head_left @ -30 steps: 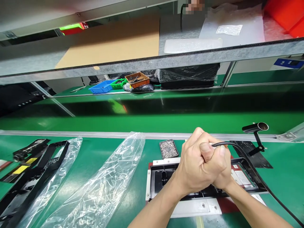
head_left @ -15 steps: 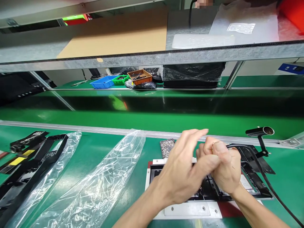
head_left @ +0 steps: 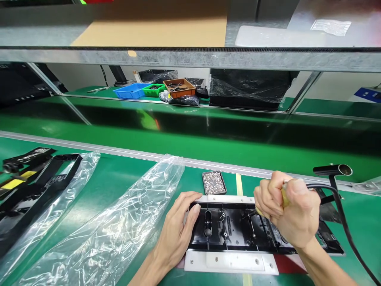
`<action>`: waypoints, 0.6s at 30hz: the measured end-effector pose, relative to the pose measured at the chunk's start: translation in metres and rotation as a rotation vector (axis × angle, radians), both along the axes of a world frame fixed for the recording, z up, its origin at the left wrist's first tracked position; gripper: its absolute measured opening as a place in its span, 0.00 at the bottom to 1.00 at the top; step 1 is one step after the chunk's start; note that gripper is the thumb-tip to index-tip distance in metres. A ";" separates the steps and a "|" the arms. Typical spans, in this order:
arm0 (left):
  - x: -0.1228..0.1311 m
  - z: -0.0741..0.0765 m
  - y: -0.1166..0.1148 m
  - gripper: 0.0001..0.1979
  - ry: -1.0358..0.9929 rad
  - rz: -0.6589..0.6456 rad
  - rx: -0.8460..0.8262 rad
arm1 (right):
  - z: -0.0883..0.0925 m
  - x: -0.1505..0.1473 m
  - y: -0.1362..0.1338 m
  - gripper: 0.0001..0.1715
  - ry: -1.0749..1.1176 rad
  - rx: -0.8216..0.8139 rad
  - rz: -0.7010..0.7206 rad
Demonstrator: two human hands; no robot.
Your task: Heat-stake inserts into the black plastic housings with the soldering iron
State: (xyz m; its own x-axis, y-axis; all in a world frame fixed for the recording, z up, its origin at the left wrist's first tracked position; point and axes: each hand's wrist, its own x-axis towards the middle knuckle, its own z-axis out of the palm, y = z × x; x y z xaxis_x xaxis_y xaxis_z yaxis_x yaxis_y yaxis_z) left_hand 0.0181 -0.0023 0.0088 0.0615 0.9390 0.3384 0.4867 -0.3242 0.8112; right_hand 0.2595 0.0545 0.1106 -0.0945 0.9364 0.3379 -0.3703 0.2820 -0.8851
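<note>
A black plastic panel [head_left: 238, 230] with raised posts lies in a white fixture [head_left: 232, 262] on the green bench. My left hand [head_left: 178, 226] rests at the panel's left end, fingers stretched along the far corner and thumb apart from them on the near side. My right hand [head_left: 285, 206] is wrapped round a corded electric screwdriver [head_left: 286, 198] with a yellowish body, mostly hidden by the fingers. Its thin dark shaft slants down to the left over the panel; whether the tip touches cannot be seen. Behind the fixture sits a small tray of screws [head_left: 214, 182].
Clear plastic bags [head_left: 119, 222] and black frame parts [head_left: 35, 198] lie to the left. A black cable [head_left: 342, 214] runs down at right beside a metal tube holder [head_left: 333, 171]. Blue [head_left: 131, 91], green [head_left: 153, 90] and orange bins [head_left: 180, 87] stand beyond, under a metal shelf [head_left: 178, 57].
My hands, close together above the panel before, have parted. The left has come down to the panel's left end; the right is now over the middle-right with the screwdriver showing. The view has tilted down.
</note>
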 end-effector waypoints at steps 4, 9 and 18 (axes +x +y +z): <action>0.001 -0.006 -0.001 0.14 -0.056 -0.051 -0.022 | 0.000 -0.001 -0.001 0.38 -0.015 -0.019 -0.033; 0.001 -0.007 0.001 0.13 -0.096 -0.044 -0.006 | -0.002 0.001 -0.001 0.38 -0.028 -0.031 -0.043; 0.003 -0.008 0.001 0.13 -0.181 -0.045 0.015 | -0.002 0.003 0.000 0.37 -0.033 -0.038 -0.026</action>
